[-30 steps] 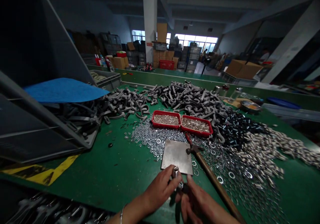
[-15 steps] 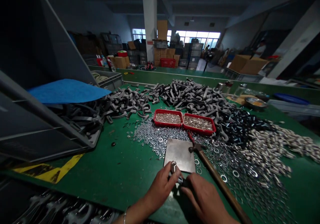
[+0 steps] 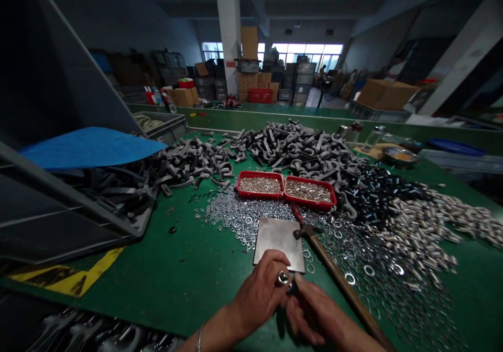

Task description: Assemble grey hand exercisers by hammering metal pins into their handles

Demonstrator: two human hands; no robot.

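My left hand (image 3: 257, 292) is closed around a small silver threaded sleeve (image 3: 282, 277), its open end facing up at my fingertips. My right hand (image 3: 314, 310) meets it from the right, fingers pinched on a small dark part (image 3: 293, 287) joined to the sleeve. Both hands hover over the green table (image 3: 188, 268), just in front of a flat square metal plate (image 3: 280, 243). A hammer (image 3: 334, 276) with a wooden handle lies right of the plate, its head at the plate's right edge.
Loose washers (image 3: 243, 218) are spread behind the plate, with two red trays (image 3: 286, 188) of small silver parts. Grey hooked pieces (image 3: 291, 150) are heaped at the back. Black bolts (image 3: 377, 192) and silver sleeves (image 3: 428, 226) lie right. A tilted grey bin (image 3: 70, 205) stands left.
The sleeve has turned from upright to end-on in my left hand. Both hands have closed in tighter around the small parts, staying in front of the plate.
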